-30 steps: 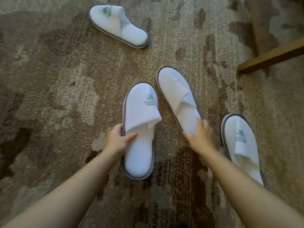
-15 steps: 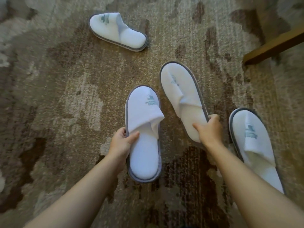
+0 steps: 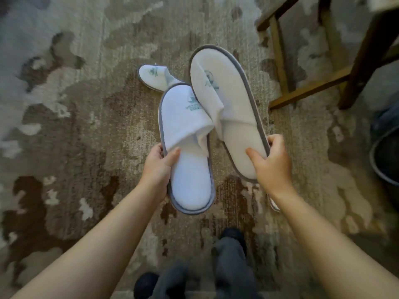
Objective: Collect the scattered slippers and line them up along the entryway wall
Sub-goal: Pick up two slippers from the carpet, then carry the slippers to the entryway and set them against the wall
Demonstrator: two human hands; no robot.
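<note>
We had lifted two slippers clear of the carpet (image 3: 86, 147). Our left hand (image 3: 158, 167) was clamped on the rim of the left slipper (image 3: 187, 152), thumb on its insole; our right hand (image 3: 271, 167) was clamped likewise on the heel of the right slipper (image 3: 228, 104), whose toe overlapped the left one's. Half a second earlier both slippers lay flat on the floor beneath the closing hands. A third slipper (image 3: 155, 76) remained on the carpet at 12 o'clock, partly hidden behind the held pair; a pale edge (image 3: 273, 205) by the right wrist was probably the fourth. A wooden frame (image 3: 306, 89) had come into view at 2 o'clock. We judged collection half done, lining up not begun; no wall was visible.
</note>
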